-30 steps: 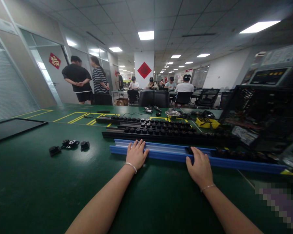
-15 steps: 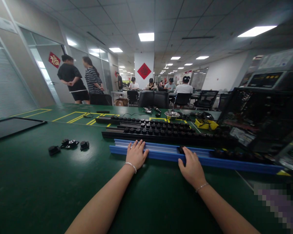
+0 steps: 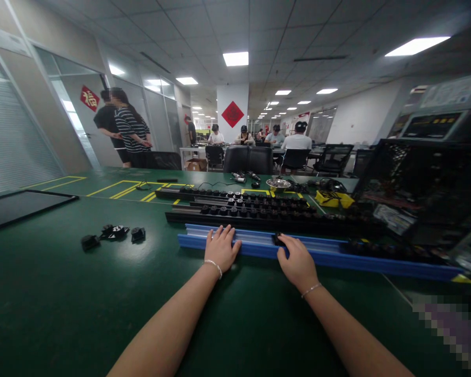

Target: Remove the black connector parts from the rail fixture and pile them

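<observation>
A long blue channel rail lies across the green table in front of me. My left hand rests on the rail's left part, fingers stretched and slightly spread over the trough, thumb toward the near wall. Farther right, my right hand has its fingertips on a small black module sitting in the trough; its thumb is by the near wall. The fingers partly cover this module. More black modules sit in a row in the rail's right end, dim and hard to make out.
Behind the blue rail lie several black rails carrying rows of black modules. Loose black pieces lie at left, near a flat dark panel. A metal bowl, a yellow item and dark equipment are farther off. People are in the background.
My right hand has moved left along the blue rail, and the black module under its fingers has slid left with it. My left hand stays in place on the rail.
</observation>
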`<act>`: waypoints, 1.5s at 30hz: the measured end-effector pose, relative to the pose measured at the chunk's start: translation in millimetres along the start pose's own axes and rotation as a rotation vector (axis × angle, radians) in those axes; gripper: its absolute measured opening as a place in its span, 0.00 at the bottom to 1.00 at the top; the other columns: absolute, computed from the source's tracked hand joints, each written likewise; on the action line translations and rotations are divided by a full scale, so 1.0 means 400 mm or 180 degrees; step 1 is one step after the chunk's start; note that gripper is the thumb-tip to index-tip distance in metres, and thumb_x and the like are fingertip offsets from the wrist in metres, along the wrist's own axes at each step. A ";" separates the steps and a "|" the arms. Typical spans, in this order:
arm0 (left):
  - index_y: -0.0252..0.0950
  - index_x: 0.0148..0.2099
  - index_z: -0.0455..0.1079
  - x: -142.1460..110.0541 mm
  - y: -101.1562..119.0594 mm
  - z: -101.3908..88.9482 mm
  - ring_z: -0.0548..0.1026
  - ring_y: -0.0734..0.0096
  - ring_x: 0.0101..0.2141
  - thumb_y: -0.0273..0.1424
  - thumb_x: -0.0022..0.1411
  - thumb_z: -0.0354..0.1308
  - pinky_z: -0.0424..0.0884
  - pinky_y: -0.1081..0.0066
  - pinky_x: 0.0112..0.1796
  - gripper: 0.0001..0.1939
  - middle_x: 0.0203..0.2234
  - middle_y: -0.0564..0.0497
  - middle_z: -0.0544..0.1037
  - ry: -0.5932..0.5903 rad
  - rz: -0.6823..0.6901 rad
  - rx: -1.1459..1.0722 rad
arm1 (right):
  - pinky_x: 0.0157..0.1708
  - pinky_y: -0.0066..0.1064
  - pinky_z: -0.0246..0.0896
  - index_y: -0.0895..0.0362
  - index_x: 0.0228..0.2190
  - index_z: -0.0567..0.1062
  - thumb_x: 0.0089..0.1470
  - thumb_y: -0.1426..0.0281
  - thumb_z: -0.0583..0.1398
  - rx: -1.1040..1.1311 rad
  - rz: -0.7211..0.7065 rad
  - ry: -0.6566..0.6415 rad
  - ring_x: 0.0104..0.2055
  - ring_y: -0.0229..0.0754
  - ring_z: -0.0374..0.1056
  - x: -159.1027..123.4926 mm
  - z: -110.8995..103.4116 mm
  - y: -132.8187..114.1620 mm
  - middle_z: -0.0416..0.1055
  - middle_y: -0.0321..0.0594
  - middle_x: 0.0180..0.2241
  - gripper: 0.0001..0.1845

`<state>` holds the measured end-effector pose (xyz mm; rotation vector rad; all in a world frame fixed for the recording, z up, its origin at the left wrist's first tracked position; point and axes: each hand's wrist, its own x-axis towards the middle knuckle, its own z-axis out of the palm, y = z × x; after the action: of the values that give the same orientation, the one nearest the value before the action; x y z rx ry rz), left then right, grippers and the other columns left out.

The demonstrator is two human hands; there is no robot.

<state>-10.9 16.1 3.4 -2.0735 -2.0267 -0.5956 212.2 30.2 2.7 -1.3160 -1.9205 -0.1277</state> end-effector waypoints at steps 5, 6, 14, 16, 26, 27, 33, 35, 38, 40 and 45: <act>0.43 0.61 0.59 0.001 0.000 -0.001 0.56 0.62 0.60 0.46 0.65 0.35 0.48 0.53 0.60 0.28 0.60 0.53 0.62 -0.0043 -0.0025 0.0027 | 0.55 0.42 0.58 0.62 0.42 0.75 0.52 0.70 0.50 0.0223 0.0301 0.0023 0.50 0.45 0.66 0.007 0.003 -0.017 0.72 0.48 0.46 0.19; 0.43 0.61 0.59 0.001 0.000 0.000 0.56 0.62 0.60 0.46 0.65 0.35 0.48 0.53 0.60 0.28 0.60 0.53 0.62 -0.0038 -0.0022 0.0030 | 0.55 0.42 0.57 0.62 0.42 0.74 0.52 0.70 0.50 0.0248 0.0291 -0.0003 0.50 0.46 0.66 0.004 0.005 -0.019 0.72 0.48 0.47 0.20; 0.44 0.60 0.59 -0.006 0.007 0.008 0.57 0.62 0.60 0.43 0.66 0.35 0.45 0.47 0.59 0.25 0.59 0.53 0.64 0.0137 0.0058 -0.0065 | 0.59 0.44 0.51 0.60 0.48 0.71 0.56 0.71 0.47 0.0365 -0.0109 -0.0166 0.56 0.44 0.62 -0.016 0.031 -0.024 0.68 0.47 0.52 0.22; 0.44 0.60 0.59 -0.010 0.012 0.009 0.58 0.62 0.59 0.42 0.66 0.35 0.44 0.45 0.59 0.24 0.59 0.53 0.64 0.0157 0.0103 -0.0114 | 0.59 0.44 0.51 0.62 0.49 0.70 0.57 0.70 0.47 0.0335 -0.0139 -0.0207 0.56 0.44 0.61 -0.016 0.034 -0.027 0.67 0.48 0.53 0.22; 0.48 0.60 0.56 -0.034 0.057 0.004 0.56 0.60 0.59 0.39 0.62 0.45 0.36 0.38 0.58 0.23 0.60 0.51 0.62 -0.0007 0.0760 -0.0181 | 0.59 0.45 0.51 0.63 0.55 0.63 0.58 0.70 0.45 0.0363 -0.0410 -0.0377 0.58 0.44 0.59 -0.023 0.048 -0.031 0.65 0.50 0.55 0.25; 0.50 0.60 0.56 -0.037 0.062 0.003 0.56 0.57 0.59 0.39 0.61 0.47 0.36 0.35 0.56 0.24 0.60 0.50 0.61 -0.0034 0.0820 -0.0130 | 0.59 0.46 0.51 0.63 0.56 0.62 0.57 0.70 0.45 0.0362 -0.0427 -0.0382 0.58 0.44 0.59 -0.024 0.050 -0.030 0.64 0.50 0.55 0.26; 0.61 0.62 0.50 -0.034 0.084 0.002 0.52 0.43 0.60 0.43 0.56 0.53 0.37 0.27 0.51 0.32 0.63 0.49 0.54 -0.0215 0.0961 0.0125 | 0.60 0.45 0.51 0.61 0.59 0.56 0.56 0.71 0.45 0.0361 -0.0573 -0.0475 0.59 0.43 0.57 -0.028 0.065 -0.027 0.62 0.48 0.57 0.29; 0.63 0.62 0.47 -0.024 0.096 0.004 0.50 0.39 0.60 0.43 0.55 0.55 0.37 0.27 0.50 0.35 0.64 0.49 0.51 -0.0295 0.0931 0.0135 | 0.60 0.43 0.51 0.63 0.59 0.56 0.55 0.72 0.45 0.0286 -0.0584 -0.0492 0.60 0.43 0.55 -0.028 0.066 -0.028 0.61 0.49 0.57 0.29; 0.63 0.63 0.45 -0.003 0.120 0.009 0.46 0.33 0.61 0.44 0.53 0.56 0.37 0.25 0.49 0.37 0.65 0.48 0.48 -0.0484 0.0812 0.0105 | 0.60 0.43 0.49 0.65 0.58 0.57 0.53 0.75 0.46 -0.0050 -0.0487 -0.0438 0.61 0.43 0.54 -0.027 0.061 -0.023 0.60 0.51 0.58 0.30; 0.62 0.62 0.47 0.009 0.139 0.012 0.44 0.30 0.61 0.45 0.52 0.57 0.38 0.25 0.48 0.37 0.65 0.47 0.49 -0.0609 0.0713 0.0086 | 0.61 0.45 0.46 0.65 0.57 0.59 0.51 0.76 0.47 -0.0400 -0.0263 -0.0328 0.61 0.45 0.53 -0.028 0.054 -0.015 0.60 0.50 0.58 0.30; 0.56 0.62 0.51 0.013 0.172 0.019 0.43 0.32 0.61 0.43 0.52 0.56 0.38 0.25 0.48 0.36 0.64 0.45 0.50 -0.0612 0.0559 0.0115 | 0.61 0.46 0.42 0.66 0.54 0.65 0.51 0.75 0.48 -0.0979 0.0022 -0.0348 0.61 0.48 0.52 -0.027 0.036 0.005 0.60 0.49 0.58 0.28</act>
<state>58.2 20.0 8.9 -2.3350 -1.9047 -0.3387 207.6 30.1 -14.8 -1.5577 -2.0471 -0.3666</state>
